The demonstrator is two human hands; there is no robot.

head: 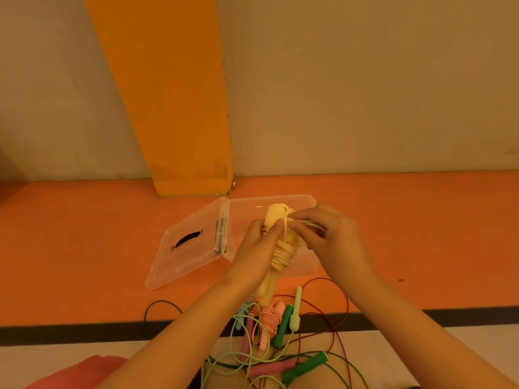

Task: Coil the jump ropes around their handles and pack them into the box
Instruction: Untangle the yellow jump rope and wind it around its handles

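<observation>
Handles [273,216] lie in left fingers [273,231]; right fingers [302,229] pinch cord [307,222].

Box [280,204] — clear glossy plastic; yellow handles [273,217] — matt, smooth.

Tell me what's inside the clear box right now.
No rope shows in the visible parts of the clear box. The left hand and right hand, holding the yellow jump rope, cover its middle; that part is hidden.
</observation>
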